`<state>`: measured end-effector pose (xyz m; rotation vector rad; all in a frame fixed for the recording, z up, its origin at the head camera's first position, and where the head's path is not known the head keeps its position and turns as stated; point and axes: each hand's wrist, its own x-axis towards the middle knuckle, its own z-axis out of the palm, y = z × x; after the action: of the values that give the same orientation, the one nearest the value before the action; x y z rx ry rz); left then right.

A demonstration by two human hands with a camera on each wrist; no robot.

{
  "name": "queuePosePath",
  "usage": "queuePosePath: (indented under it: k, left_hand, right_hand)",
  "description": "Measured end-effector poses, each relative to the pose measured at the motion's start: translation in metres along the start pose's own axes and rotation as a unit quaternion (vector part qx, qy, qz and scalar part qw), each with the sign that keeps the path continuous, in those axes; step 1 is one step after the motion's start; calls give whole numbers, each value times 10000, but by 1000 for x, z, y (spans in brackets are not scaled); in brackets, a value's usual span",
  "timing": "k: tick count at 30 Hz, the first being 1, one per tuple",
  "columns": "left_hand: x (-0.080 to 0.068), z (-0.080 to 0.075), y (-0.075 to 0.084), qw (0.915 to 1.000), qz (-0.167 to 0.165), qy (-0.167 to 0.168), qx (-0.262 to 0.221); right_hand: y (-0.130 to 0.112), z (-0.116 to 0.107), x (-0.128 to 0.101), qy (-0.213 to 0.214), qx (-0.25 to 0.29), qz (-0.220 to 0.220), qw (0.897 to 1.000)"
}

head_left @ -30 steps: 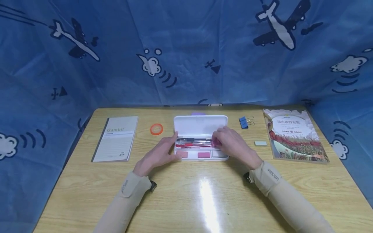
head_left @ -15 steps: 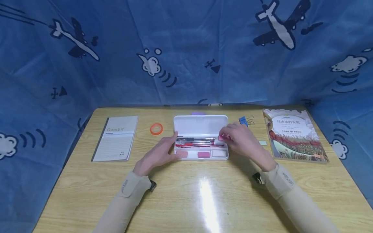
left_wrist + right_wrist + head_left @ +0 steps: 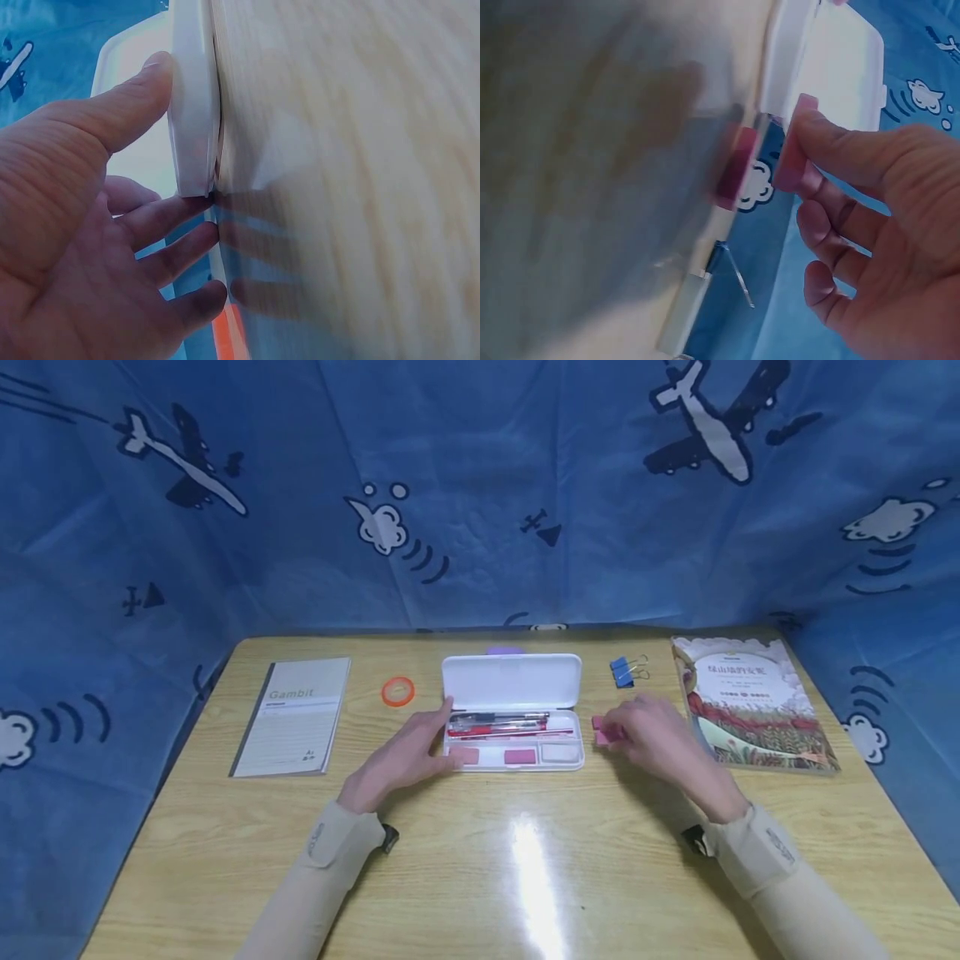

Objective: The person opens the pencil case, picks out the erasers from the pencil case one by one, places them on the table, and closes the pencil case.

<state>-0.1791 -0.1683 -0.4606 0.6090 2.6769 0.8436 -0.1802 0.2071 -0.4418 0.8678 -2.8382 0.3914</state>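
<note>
An open white pencil case point(image 3: 512, 683) stands on the table with its lid tilted back. My left hand point(image 3: 401, 758) holds its left end, thumb along the front wall and fingers by the rear corner. Inside lie several pens point(image 3: 498, 727), a salmon-pink block point(image 3: 467, 755), a deeper pink block point(image 3: 520, 757) and a whitish one point(image 3: 559, 752). Right of the case, my right hand point(image 3: 660, 743) pinches a pink eraser point(image 3: 791, 154) between thumb and index finger. A second pink shape point(image 3: 736, 169) shows at the tabletop; whether it is a reflection I cannot tell.
A notebook point(image 3: 292, 718) lies at the left, with an orange tape roll point(image 3: 408, 699) beside the case. Blue binder clips point(image 3: 621, 672) sit behind my right hand. A pale green block point(image 3: 682, 319) lies near them, and an illustrated book point(image 3: 753, 697) at the right.
My right hand has lifted the pink eraser out of the case and carried it right, over the table. The left hand keeps its place on the case. The head view has shifted slightly.
</note>
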Motion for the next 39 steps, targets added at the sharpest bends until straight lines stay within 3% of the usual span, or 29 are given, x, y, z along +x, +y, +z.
queuePosePath:
  k: [5,11,19,30,39]
  left_hand:
    - [0,0,0,10000,88,25,-22]
    - [2,1,-3,9996,237,38,-165]
    - [1,0,-2,9998,-188,-21,21]
    - [0,0,-3,9998,-213,-17,28]
    - [0,1,-4,9999,-51,28,99]
  right_hand:
    - [1,6,-4,-382,74,223,9990]
    - [2,9,-5,-450,96,203,9987]
    - [4,10,-4,-536,127,277,9981]
    - [4,10,-2,-568,232,322,9976]
    - [-2,8,3,-550,231,314,9977]
